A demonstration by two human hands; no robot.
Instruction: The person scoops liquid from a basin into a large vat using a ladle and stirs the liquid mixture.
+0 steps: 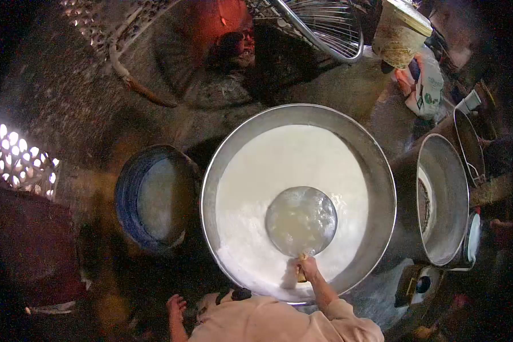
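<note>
My right hand (306,267) is closed round the short, light-coloured handle of a wide round metal skimmer (302,221). The skimmer's disc is greyish and mottled with pale patches. It lies over the white, milky liquid (268,171) in a large round metal pan (229,139); whether it touches the surface I cannot tell. Out past the pan's near left edge, my left hand (176,305) hangs low with nothing visible in it. Its fingers look loosely bent and apart.
A blue-rimmed tub (130,212) stands left of the pan. On the right are a deep metal pot (464,194) and a small box-like device (420,285). A wheel (347,54), a crusted bucket (399,43) and a plastic bag (430,88) are at the far side.
</note>
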